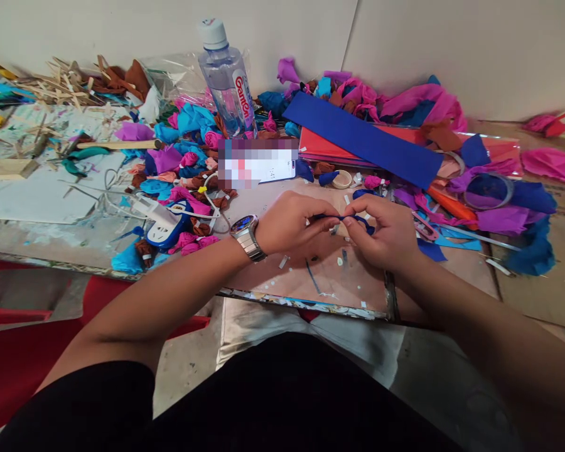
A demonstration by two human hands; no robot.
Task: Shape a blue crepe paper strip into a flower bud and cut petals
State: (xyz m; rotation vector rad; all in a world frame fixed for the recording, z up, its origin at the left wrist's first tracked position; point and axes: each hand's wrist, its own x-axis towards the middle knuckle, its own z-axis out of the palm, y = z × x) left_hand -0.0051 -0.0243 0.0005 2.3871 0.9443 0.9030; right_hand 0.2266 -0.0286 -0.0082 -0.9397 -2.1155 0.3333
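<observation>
My left hand (pixel 294 225), with a metal-banded watch (pixel 247 237) on its wrist, pinches one end of a thin twisted strip of dark blue paper (pixel 368 228). Opposite it, my right hand (pixel 386 231) grips the same strip between thumb and forefinger, the fingertips of both hands nearly meeting. Part of the strip is hidden by the fingers. Just beyond the hands lie a roll of tape (pixel 342 179) and a phone (pixel 277 166), partly blurred out. A flat dark blue paper sheet (pixel 362 139) rests on red packets (pixel 494 150) behind my right hand.
A water bottle (pixel 226 88) stands at the back among crumpled coloured paper pieces (pixel 193 119). To the left are a blue-and-white power strip (pixel 162 232) with cables, green-handled pliers (pixel 78 160) and wood slivers (pixel 70 85). Another tape roll (pixel 509 191) and an orange-handled tool (pixel 452 204) lie right.
</observation>
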